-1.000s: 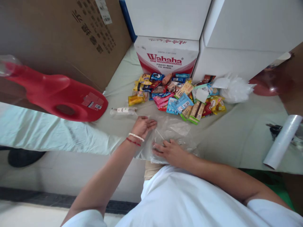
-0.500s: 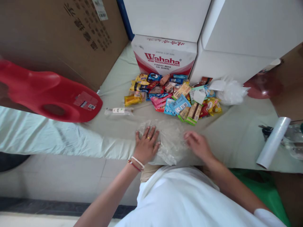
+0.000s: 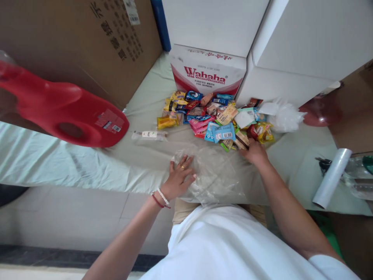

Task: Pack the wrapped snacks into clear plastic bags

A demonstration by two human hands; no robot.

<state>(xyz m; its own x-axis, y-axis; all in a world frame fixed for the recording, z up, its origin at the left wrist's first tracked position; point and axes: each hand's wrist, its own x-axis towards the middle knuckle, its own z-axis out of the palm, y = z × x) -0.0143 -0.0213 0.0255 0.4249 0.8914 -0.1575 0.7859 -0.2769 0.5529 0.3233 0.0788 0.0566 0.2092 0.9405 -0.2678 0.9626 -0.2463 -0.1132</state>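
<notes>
Plastic bag [image 3: 217, 177] lies crinkled under our spread left hand [image 3: 178, 179], near the table's [image 3: 145, 155] front edge; our right hand [image 3: 255, 152], pinch unclear, touches a flat snack packet [image 3: 240, 139].

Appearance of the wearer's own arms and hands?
Both bare-handed, short white sleeves. Left hand: gold-coloured ring, white beaded bracelet and thin red one at the wrist. Right hand: no bracelet visible; fingers partly hidden.

I see a brown carton [image 3: 87, 50] at ten o'clock, white boxes [image 3: 309, 39] from twelve to two, and at eight a pale tiled floor [image 3: 72, 217] crossed by a dark band [image 3: 58, 251], softly lit.
</notes>
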